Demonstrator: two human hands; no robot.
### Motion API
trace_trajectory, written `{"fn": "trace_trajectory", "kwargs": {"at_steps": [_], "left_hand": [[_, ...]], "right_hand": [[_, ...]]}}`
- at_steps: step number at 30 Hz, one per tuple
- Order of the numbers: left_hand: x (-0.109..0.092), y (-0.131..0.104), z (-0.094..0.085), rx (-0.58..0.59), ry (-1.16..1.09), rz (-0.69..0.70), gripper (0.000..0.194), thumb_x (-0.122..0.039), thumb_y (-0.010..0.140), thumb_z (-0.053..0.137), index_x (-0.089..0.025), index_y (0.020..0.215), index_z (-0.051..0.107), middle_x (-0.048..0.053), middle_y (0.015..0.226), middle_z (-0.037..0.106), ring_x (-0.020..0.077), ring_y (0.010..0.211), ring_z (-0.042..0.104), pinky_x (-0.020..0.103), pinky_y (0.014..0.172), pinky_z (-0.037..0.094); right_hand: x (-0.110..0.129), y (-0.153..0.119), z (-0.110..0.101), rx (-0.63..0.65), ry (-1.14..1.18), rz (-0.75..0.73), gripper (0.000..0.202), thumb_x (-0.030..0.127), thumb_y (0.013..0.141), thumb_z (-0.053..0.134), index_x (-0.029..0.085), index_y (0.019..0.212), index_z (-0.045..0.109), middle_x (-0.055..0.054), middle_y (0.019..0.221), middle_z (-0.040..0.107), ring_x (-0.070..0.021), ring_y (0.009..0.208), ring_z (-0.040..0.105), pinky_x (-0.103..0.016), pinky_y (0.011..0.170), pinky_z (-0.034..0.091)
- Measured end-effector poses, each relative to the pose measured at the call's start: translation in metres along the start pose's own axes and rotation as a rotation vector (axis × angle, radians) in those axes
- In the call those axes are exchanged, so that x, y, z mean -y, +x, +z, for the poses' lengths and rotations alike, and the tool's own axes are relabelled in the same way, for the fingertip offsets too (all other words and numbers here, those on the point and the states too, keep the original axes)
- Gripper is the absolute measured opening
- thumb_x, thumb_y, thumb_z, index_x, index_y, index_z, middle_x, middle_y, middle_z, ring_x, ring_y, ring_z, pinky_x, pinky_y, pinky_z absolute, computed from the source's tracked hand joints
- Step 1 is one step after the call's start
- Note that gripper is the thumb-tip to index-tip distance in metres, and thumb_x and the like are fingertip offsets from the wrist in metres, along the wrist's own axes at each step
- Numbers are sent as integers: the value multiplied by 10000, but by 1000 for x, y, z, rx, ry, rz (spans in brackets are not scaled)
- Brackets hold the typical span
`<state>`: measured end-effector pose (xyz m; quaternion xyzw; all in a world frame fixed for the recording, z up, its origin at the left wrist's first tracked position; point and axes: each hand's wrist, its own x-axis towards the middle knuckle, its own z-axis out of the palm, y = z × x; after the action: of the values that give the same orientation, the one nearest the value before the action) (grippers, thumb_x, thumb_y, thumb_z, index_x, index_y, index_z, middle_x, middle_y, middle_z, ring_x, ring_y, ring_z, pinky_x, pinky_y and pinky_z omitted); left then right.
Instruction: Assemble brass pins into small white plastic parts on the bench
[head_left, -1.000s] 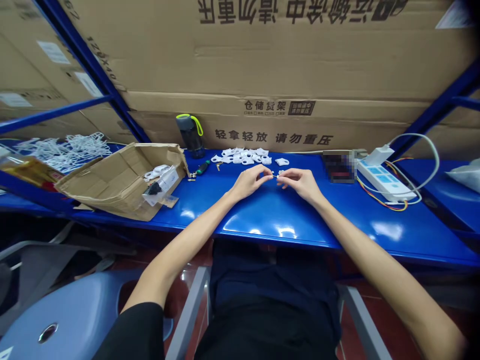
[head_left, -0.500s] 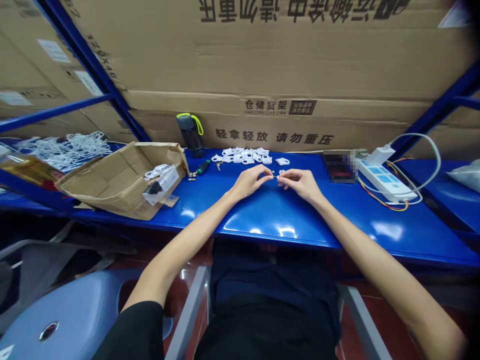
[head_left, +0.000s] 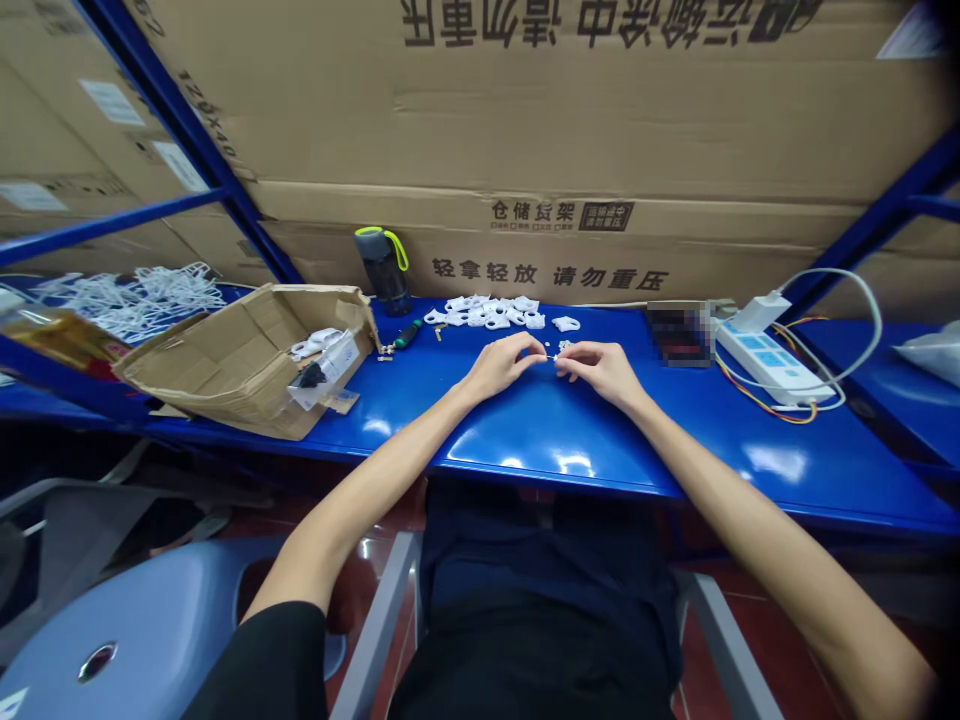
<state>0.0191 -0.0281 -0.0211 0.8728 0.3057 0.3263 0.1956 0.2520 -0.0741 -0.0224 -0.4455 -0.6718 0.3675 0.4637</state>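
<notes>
My left hand [head_left: 502, 366] and my right hand [head_left: 604, 370] meet above the middle of the blue table. Between their fingertips spans a small thin metal piece [head_left: 550, 357], too small to name more closely; thumb and forefinger of each hand are pinched on its ends. Just behind the fingers lie a few tiny white pieces [head_left: 564, 345]. Farther back is a pile of white plastic parts with ring-shaped ends [head_left: 495, 312], and one such white part [head_left: 566, 324] lies apart to its right.
At the left stand an open cardboard box [head_left: 225, 385] and a dark bottle [head_left: 385, 275]. A green-handled screwdriver [head_left: 407, 334] lies near small brass-coloured pieces [head_left: 385, 353]. To the right are a blurred-out dark object [head_left: 679, 335] and a power strip [head_left: 780, 365] with cables.
Both hands stay in nearly the same place, still pinching the small metal piece. The view has shifted very slightly; nothing else has visibly moved.
</notes>
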Motion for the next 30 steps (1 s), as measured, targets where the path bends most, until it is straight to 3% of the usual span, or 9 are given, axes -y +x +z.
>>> {"fn": "trace_trajectory", "kwargs": {"at_steps": [7, 30], "left_hand": [[0, 0, 1, 24, 1, -21, 258, -412, 1044, 573, -205, 1071, 724, 54, 1131, 750, 197, 955, 678, 306, 854, 503], [5, -1, 9, 12, -8, 31, 240, -410, 1033, 616, -202, 1028, 736, 36, 1063, 764, 185, 911, 679, 286, 811, 482]], "right_hand": [[-1, 0, 1, 11, -2, 21, 487, 663, 746, 839, 195, 876, 804, -72, 770, 783, -262, 727, 753, -374, 655, 627], [-5, 2, 5, 43, -57, 4, 480, 672, 775, 809, 207, 895, 812, -68, 777, 785, -266, 743, 755, -362, 662, 590]]}}
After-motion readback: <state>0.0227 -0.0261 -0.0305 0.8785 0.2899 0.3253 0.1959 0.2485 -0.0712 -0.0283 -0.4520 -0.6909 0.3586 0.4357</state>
